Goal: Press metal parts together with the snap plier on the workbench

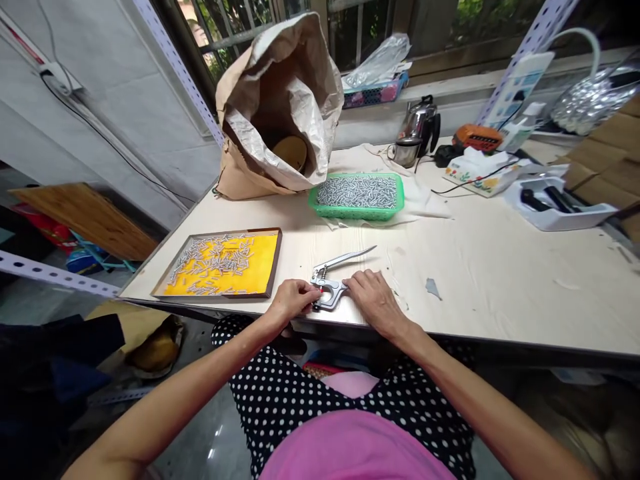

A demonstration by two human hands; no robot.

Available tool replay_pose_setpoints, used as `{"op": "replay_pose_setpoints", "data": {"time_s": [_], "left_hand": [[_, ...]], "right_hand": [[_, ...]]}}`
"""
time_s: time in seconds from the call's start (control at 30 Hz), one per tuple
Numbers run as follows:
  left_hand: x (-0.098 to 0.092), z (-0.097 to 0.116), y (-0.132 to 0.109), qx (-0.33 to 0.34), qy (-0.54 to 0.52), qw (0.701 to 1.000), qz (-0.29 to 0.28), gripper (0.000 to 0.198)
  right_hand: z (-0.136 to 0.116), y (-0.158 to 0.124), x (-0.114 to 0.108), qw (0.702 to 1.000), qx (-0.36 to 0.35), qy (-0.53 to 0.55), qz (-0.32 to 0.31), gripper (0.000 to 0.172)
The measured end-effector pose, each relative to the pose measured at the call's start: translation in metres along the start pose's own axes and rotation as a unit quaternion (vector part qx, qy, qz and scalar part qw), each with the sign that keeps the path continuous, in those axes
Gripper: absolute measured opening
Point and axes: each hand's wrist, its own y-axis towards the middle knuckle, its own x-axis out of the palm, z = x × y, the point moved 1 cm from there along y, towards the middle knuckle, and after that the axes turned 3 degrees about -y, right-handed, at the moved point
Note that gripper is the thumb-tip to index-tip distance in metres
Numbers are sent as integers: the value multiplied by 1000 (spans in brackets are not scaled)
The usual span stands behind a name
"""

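Note:
A silver pair of hand-press pliers (330,293) lies on the table near its front edge, its upper handle raised and apart from the lower one. My right hand (374,300) is closed on the end of the lower handle. At the jaws, my left hand (294,298) is in a pinch; a small red spot shows by its fingertips, and what they hold is too small to name. Left of the pliers stands a shallow tray (277,263) with a yellow bottom, holding many small metal pins (220,260). Behind is a green plastic basket (357,214) full of similar pins.
A large open paper sack (235,167) stands at the back left. Along the back right are a metal kettle (424,123), a tissue box (475,175) and a white tray (575,219) with black items. A grey scrap (433,287) lies right of my right hand.

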Motion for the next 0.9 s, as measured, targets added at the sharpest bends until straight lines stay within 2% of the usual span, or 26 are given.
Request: {"op": "replay_pose_setpoints", "data": {"time_s": [0.2, 0.47, 0.73, 0.9], "left_hand": [[0, 10, -1, -69, -1, 998, -8, 19], [-10, 22, 8, -169, -1, 979, -116, 30], [-10, 25, 10, -191, 31, 972, -135, 26], [-9, 28, 9, -195, 45, 971, -128, 28]], "right_hand": [[2, -1, 12, 999, 10, 28, -30, 13], [4, -2, 24, 996, 25, 64, -55, 13], [4, -1, 18, 996, 14, 62, -70, 12], [3, 1, 7, 991, 20, 85, -102, 14]]}}
